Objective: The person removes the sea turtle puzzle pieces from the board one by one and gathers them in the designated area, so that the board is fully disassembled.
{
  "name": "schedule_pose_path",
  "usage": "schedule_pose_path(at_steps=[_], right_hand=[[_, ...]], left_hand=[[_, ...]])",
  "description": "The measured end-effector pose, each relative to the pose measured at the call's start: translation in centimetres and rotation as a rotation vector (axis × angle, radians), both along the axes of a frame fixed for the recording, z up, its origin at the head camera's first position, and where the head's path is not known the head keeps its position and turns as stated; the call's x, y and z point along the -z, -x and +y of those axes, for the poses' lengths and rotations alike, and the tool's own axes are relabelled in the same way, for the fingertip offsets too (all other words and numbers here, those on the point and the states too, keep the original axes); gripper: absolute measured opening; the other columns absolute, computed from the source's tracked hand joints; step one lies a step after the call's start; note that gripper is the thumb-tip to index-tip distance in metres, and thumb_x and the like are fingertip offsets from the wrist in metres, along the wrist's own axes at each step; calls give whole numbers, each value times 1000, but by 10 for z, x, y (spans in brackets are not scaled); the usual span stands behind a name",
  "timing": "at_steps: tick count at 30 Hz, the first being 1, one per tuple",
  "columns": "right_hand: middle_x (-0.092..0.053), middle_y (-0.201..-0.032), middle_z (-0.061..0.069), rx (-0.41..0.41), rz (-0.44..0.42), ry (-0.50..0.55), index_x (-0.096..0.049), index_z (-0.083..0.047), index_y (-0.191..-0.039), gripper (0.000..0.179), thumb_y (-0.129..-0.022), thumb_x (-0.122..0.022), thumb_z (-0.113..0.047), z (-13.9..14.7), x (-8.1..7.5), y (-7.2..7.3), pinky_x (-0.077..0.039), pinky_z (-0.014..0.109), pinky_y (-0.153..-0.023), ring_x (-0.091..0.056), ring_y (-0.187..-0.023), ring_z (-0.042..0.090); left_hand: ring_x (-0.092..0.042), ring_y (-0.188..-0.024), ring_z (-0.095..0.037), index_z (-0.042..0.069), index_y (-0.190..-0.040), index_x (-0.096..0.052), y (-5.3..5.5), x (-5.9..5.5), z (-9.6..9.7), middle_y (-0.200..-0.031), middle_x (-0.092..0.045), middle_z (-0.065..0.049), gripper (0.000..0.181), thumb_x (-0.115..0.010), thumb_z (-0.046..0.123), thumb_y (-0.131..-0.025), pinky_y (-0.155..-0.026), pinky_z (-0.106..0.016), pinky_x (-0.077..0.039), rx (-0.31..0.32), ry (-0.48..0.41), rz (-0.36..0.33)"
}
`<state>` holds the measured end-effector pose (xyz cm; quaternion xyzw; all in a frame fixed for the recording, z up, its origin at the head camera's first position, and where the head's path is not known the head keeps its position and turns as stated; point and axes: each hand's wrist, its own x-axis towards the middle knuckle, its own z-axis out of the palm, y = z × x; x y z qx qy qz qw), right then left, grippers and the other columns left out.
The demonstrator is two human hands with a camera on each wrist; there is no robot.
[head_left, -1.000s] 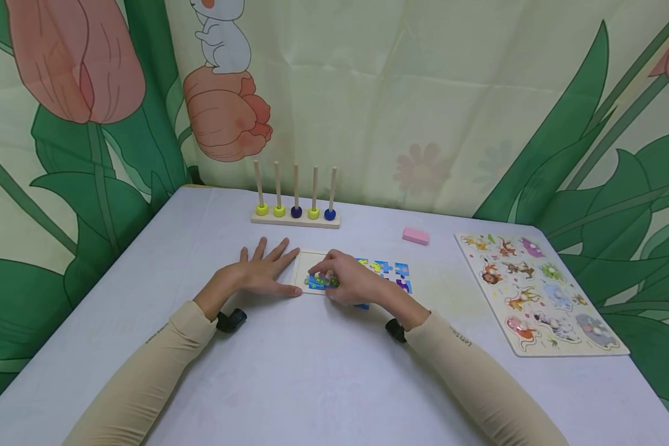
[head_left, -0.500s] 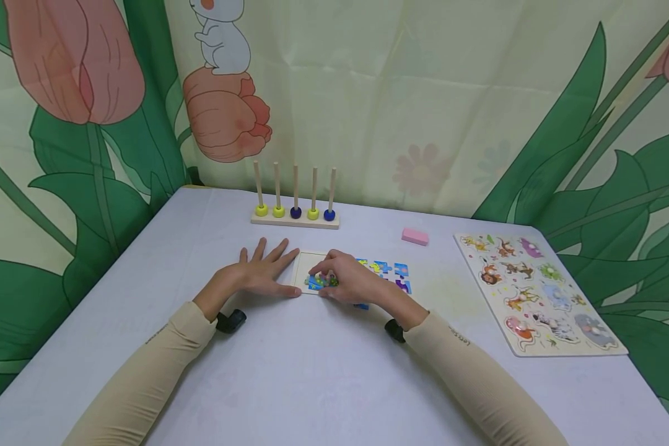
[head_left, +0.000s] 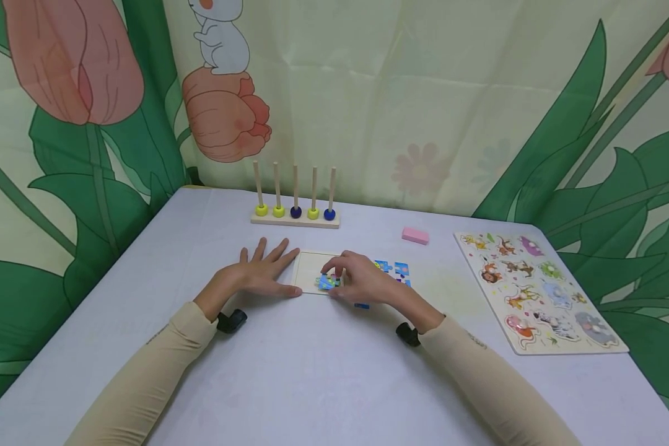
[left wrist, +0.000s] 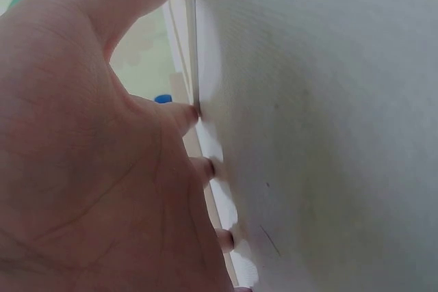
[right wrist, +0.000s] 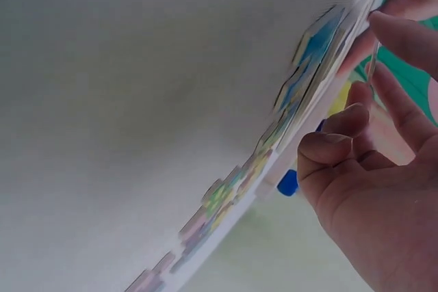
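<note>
A shallow wooden puzzle tray (head_left: 310,263) lies on the table between the hands. My left hand (head_left: 259,274) rests with spread, straight fingers at its left edge, the thumb at the near left corner. In the left wrist view the fingertips of the left hand (left wrist: 102,141) touch the tabletop. My right hand (head_left: 362,279), over the tray's right part, pinches a colourful jigsaw puzzle piece (head_left: 326,283) between thumb and fingers. In the right wrist view the right hand (right wrist: 383,169) holds a thin edge; its outer fingers curl. Whether several pieces are joined there I cannot tell.
Several loose puzzle pieces (head_left: 401,269) lie right of the tray, partly behind the right hand. A peg stand with beads (head_left: 295,220) stands at the back. Beyond the pieces sits a pink block (head_left: 415,236). An animal puzzle board (head_left: 541,297) lies at the right.
My right hand has shifted slightly right, and the puzzle piece in its fingers has moved right with it, uncovering more of the tray. The left hand has stayed in place.
</note>
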<state>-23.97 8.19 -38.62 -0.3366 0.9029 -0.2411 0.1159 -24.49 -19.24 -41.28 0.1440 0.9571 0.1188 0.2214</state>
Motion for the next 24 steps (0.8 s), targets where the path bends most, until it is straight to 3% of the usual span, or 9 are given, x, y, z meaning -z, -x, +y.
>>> schedule_pose_path(at_steps=[12,24], right_hand=[[-65,-104,3,24,31,23,-71,-22,-125,34,-91,-77,-16,37,-1,-19,-45,30,-81,-55,-91,19],[-64,-107,2,85,7,-17,-73,-25,-123,33,-91,-78,-18,79,1,-31,-47,33,-82,-55,-97,19]], left_hand=[[22,-162,-50,27,-172,-8,-3,-1,0,-181,13,-7,107,-56,79,-92,-122,-83,8,-4,-19,-4],[19,-162,-53,24,-173,-9,-12,-18,5,-181,9,-11,105,-56,76,-94,-121,-83,9,8,-15,-2]])
